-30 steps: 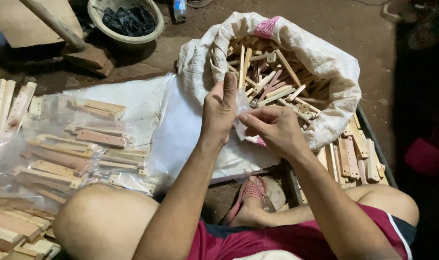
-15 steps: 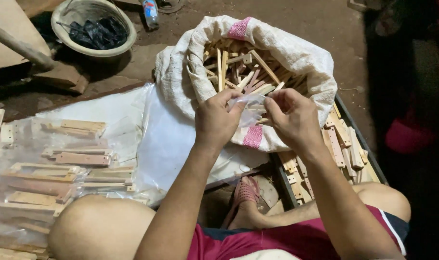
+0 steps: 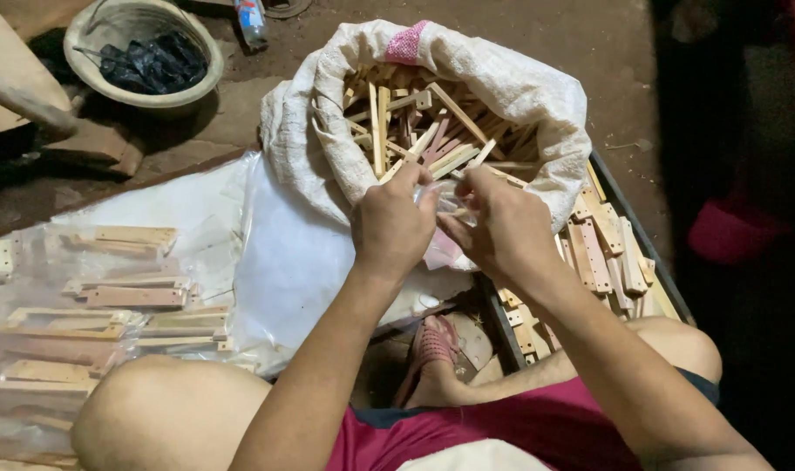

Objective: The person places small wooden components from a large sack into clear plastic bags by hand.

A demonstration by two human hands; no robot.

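Two bare knees framed the bottom of the view, above red shorts [image 3: 502, 427], and a foot in a pink sandal [image 3: 432, 349] rested on the floor between them. Both forearms reached forward from there. The left hand [image 3: 390, 228] and the right hand [image 3: 495, 228] met just in front of the sack, close together, and between them they held a small clear plastic bag [image 3: 439, 228]. The left fingers [image 3: 411, 179] were pinched shut on the bag's upper edge; the right fingers [image 3: 467, 187] were closed on its other side. What the little bag contained could not be made out.

Left of the arms, packed bags of wooden pieces [image 3: 110, 296] lay in rows on a sheet of clear plastic [image 3: 293, 262] spread over the floor. Right of the arms, a dark tray [image 3: 668, 288] held more loose wooden pieces. Just beyond the hands stood a white woven sack [image 3: 519, 87], its mouth rolled open and filled with wooden sticks [image 3: 415, 122] lying in all directions. Farther off at the upper left, a round pale bowl [image 3: 145, 87] on the dirt floor held something black.
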